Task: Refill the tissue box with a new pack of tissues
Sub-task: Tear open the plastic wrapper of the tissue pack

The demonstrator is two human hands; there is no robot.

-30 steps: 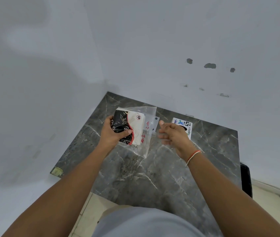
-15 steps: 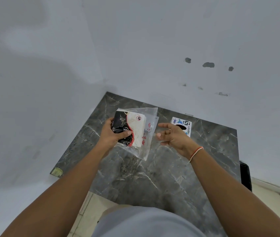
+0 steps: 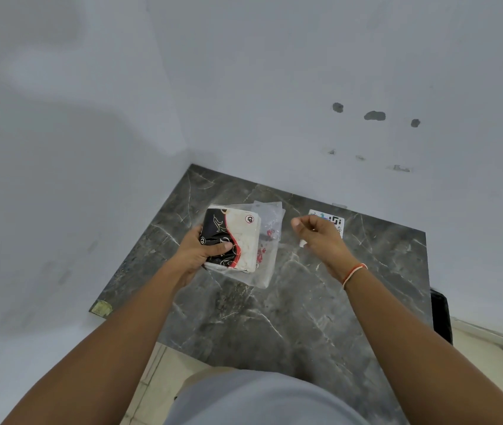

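Fingers of right hand (image 3: 320,240) curled, perhaps pinching.

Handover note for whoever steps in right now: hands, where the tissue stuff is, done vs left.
Left hand: gripping the black, red and cream tissue pack, held over the marble table.
Right hand: off the pack, to its right, fingers loosely curled; a small pale scrap shows below it, whether it is held is unclear.
Clear plastic wrapper: loose around the pack, sticking out on its right side and below.
White printed card: lies on the table behind the right hand.
Done: pack in hand.
Left: clear the wrapper off, load the box. No tissue box is in view.
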